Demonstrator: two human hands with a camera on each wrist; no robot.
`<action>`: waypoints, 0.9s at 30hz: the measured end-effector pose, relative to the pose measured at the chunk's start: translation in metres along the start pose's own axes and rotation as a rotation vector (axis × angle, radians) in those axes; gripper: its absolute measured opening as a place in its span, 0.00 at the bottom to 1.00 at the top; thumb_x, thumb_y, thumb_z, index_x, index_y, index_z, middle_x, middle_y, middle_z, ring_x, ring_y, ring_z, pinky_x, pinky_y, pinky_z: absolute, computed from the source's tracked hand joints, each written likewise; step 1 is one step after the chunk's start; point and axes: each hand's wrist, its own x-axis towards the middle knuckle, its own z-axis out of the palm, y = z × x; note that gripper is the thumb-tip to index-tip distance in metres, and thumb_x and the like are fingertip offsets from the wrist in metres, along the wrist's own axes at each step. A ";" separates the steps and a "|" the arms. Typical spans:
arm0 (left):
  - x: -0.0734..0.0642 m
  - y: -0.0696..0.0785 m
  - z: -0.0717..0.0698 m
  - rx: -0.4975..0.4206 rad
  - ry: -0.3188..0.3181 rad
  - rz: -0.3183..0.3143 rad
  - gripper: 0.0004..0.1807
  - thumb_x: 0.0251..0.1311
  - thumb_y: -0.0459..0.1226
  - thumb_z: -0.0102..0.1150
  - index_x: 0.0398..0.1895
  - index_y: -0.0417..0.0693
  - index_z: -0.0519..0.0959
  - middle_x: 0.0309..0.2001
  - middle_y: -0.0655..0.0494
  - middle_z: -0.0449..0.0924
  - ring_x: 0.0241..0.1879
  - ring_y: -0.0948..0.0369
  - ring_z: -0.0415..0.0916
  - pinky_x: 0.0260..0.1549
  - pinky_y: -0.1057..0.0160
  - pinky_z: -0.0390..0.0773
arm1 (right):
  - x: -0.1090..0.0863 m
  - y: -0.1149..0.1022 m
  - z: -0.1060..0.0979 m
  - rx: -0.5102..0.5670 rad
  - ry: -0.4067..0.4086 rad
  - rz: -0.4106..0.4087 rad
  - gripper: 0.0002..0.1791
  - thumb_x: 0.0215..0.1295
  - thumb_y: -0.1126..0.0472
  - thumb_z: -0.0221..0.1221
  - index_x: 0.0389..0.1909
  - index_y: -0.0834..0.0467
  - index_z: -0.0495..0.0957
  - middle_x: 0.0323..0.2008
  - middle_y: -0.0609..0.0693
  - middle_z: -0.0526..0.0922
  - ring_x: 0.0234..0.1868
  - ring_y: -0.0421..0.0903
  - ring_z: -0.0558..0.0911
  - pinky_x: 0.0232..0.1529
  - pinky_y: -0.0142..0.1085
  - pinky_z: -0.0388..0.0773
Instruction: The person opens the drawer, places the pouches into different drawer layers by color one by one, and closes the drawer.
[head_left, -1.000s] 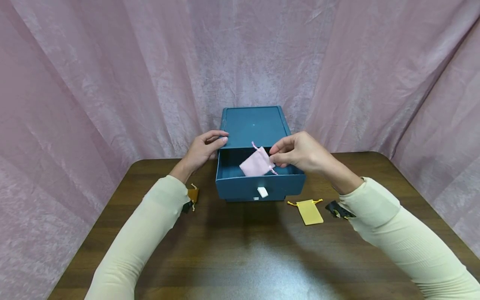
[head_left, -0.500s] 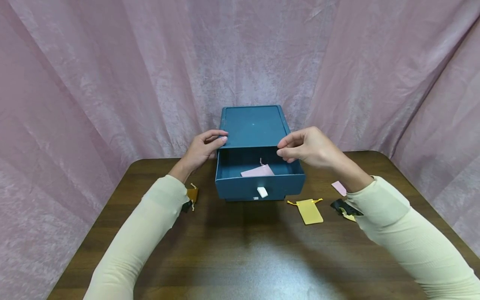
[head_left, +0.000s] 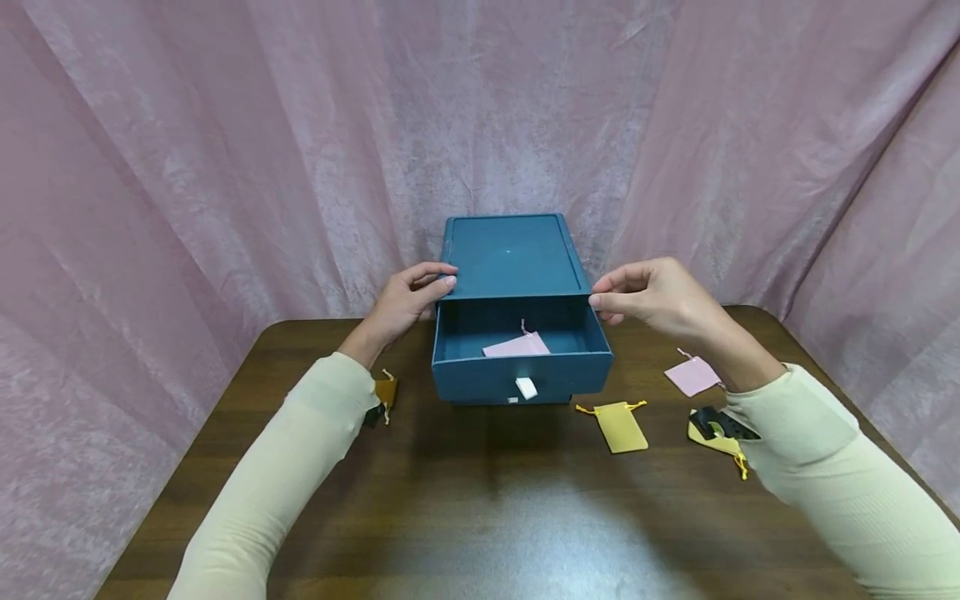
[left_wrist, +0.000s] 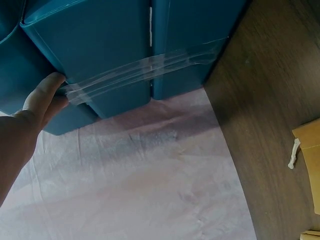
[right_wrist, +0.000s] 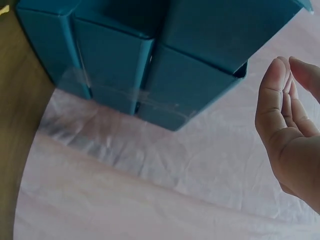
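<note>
A blue drawer unit (head_left: 510,254) stands at the table's back, its top drawer (head_left: 480,372) pulled out. Inside lies a small pink drawstring pouch (head_left: 519,345), partly hidden by the drawer front. My left hand (head_left: 401,304) rests at the unit's top left front edge; in the left wrist view its fingers (left_wrist: 47,92) touch the blue side, near a strip of clear tape. Beside the unit's top right front corner is my right hand (head_left: 656,296), holding nothing, thumb and fingertips close together. The right wrist view shows this hand (right_wrist: 292,130) apart from the blue casing (right_wrist: 200,85).
Right of the unit lie a yellow pouch (head_left: 621,427), another pink pouch (head_left: 693,377) and a second yellow pouch (head_left: 701,437), partly behind the right wrist's black camera (head_left: 723,423). An orange-brown pouch (head_left: 386,390) lies by the left wrist. Pink curtains (head_left: 510,108) hang behind.
My right hand has let go of the pink pouch, which dropped into the drawer, then moved right to the unit's corner. The left hand stays in place.
</note>
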 end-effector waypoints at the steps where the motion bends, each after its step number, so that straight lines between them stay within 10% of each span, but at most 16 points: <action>1: 0.000 0.000 0.000 0.002 0.001 0.002 0.21 0.71 0.41 0.59 0.63 0.42 0.76 0.63 0.45 0.73 0.54 0.52 0.73 0.56 0.44 0.75 | -0.001 0.002 -0.001 0.002 0.006 0.001 0.18 0.66 0.56 0.67 0.47 0.67 0.82 0.32 0.49 0.87 0.32 0.42 0.85 0.43 0.31 0.77; 14: -0.004 0.000 -0.004 0.029 0.016 0.019 0.21 0.71 0.41 0.59 0.62 0.41 0.77 0.56 0.48 0.76 0.36 0.60 0.71 0.35 0.69 0.76 | -0.007 0.025 -0.022 -0.069 0.042 0.002 0.20 0.68 0.53 0.64 0.50 0.67 0.81 0.30 0.45 0.87 0.33 0.40 0.85 0.41 0.26 0.75; 27: -0.002 -0.001 -0.003 0.020 0.011 0.019 0.20 0.71 0.41 0.59 0.62 0.42 0.77 0.47 0.51 0.76 0.27 0.56 0.63 0.28 0.66 0.67 | -0.007 0.057 -0.039 -0.013 0.075 0.044 0.21 0.69 0.54 0.64 0.48 0.70 0.80 0.27 0.42 0.86 0.30 0.38 0.85 0.36 0.28 0.79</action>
